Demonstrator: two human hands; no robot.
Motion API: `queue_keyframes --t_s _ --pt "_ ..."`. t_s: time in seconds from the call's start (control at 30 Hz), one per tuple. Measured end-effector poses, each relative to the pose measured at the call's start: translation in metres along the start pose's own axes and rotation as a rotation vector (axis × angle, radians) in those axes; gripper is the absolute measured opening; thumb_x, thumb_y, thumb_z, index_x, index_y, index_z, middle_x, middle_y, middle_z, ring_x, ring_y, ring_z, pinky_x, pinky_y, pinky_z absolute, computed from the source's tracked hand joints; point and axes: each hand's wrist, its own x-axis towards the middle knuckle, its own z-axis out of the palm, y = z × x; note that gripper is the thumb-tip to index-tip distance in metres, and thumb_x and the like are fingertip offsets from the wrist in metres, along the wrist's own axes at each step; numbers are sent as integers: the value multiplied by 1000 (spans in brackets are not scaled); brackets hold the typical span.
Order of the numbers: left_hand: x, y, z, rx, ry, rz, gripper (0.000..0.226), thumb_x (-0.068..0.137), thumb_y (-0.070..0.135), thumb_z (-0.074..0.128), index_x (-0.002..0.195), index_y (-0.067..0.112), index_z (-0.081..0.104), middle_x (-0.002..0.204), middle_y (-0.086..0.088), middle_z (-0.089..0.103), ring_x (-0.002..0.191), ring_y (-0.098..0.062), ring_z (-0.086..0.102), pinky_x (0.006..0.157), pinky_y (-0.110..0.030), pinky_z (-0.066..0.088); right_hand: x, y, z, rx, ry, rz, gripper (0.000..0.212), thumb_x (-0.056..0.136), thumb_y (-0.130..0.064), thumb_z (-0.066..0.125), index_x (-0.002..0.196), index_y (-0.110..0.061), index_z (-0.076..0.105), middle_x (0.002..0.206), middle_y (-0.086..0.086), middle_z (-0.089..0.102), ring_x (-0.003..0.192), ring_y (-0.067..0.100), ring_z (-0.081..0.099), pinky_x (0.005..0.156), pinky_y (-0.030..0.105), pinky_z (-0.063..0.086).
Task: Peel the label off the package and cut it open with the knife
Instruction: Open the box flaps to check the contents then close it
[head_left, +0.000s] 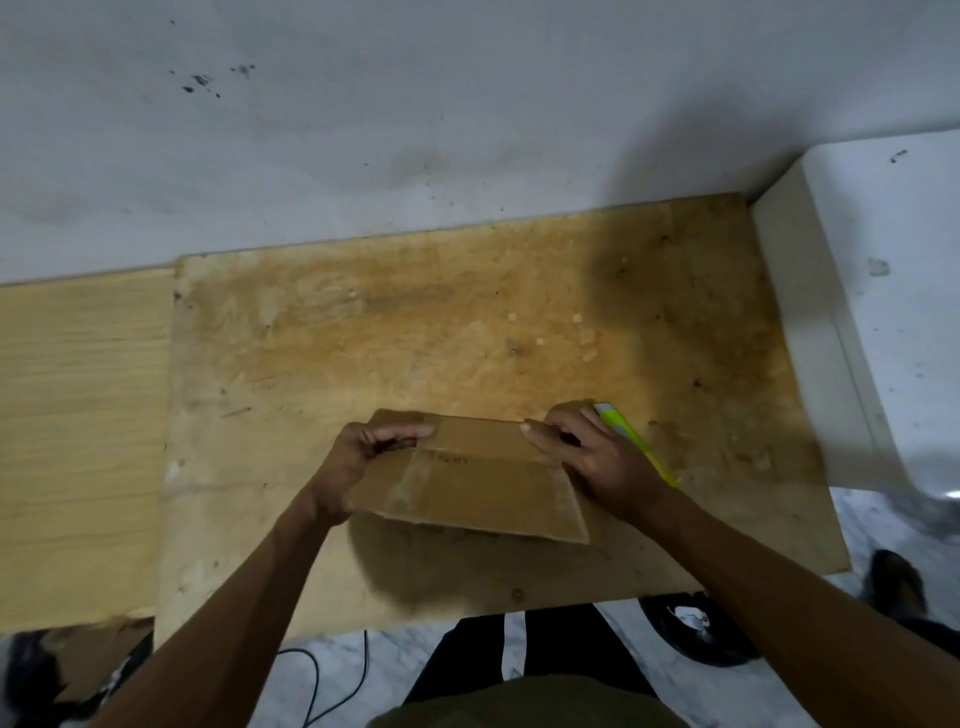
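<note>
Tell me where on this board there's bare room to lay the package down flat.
The plywood board is bare between the wall and the package, and left of the left hand. It is crowded around the right hand, where the yellow knife lies.

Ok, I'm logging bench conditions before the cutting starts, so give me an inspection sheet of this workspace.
Surface: stained plywood board butted against a paler wooden panel on the left.
Job's things: flat cardboard package on the board, tape residue on its face, no label visible; yellow-green utility knife lying beside its right edge, partly hidden by the hand.
Clutter: nothing seen on the board.
Grips: left hand grips the package's left edge; right hand pinches its upper right corner, over the knife.
Cables: black cable on the marble floor below the board.
Surroundings: grey scuffed wall; white ledge on the right; dark shoes on the floor.
</note>
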Motion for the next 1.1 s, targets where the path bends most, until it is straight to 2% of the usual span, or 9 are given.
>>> queue_keyframes --t_s 0.17,0.23,0.33,0.4,0.53,0.63,0.77,0.93,1.1 --pt "0 3 -4 -46 17 -132 33 84 2 64 113 14 74 120 -9 70 109 -32 60 82 -21 55 -1 1 -12 -66 -159 -54 52 101 -20 41 152 -18 31 133 18 50 111 32 48 73 42 49" --pt "-1 10 0 -155 64 -224 37 87 4 49 117 10 70 129 -12 65 113 -28 63 93 -32 55 -1 -1 -13 -119 -240 -24 62 99 -18 44 154 -25 16 138 14 44 117 31 44 73 44 52" --pt "-6 18 7 -377 28 -350 42 93 23 46 126 3 63 113 -14 72 89 -19 70 82 -32 56 0 -4 -14 -165 -296 -11 79 94 -8 52 153 -28 6 141 12 38 122 31 39 75 47 54" --pt "-6 22 12 -171 -16 -318 45 90 30 65 130 12 62 120 -15 69 103 -18 66 95 -32 47 0 -7 -17 -188 -303 -12 79 91 -5 53 153 -26 9 140 12 37 121 30 35 76 46 54" --pt "-10 14 26 112 35 -224 81 55 -16 86 127 13 62 125 -10 66 105 -35 69 91 -47 57 -2 -12 -21 -254 -288 -11 75 89 -10 57 152 -27 20 138 10 40 121 26 34 82 44 52" --pt "-13 3 36 354 170 -118 93 49 -12 89 130 21 61 126 4 64 116 -19 62 96 -32 54 -2 -17 -24 -254 -284 18 68 94 -15 51 152 -32 20 143 5 35 127 26 33 91 42 48" --pt "-29 3 50 476 285 -106 87 61 5 90 138 28 56 111 6 67 99 -5 58 74 5 37 1 -25 -21 -65 -182 166 62 84 -4 49 142 -27 47 136 1 45 120 25 41 102 31 33" --pt "-41 9 66 462 357 -107 79 70 -2 84 140 17 52 70 11 62 55 19 54 58 2 39 -13 -65 -10 238 232 566 34 92 -19 57 122 -6 64 114 11 67 110 32 58 96 40 48" --pt "-45 2 75 516 416 -117 71 80 8 79 143 17 49 66 12 63 65 3 58 58 3 35 -32 -90 14 356 245 776 54 91 -27 66 139 -6 52 141 10 55 131 30 45 112 31 32"
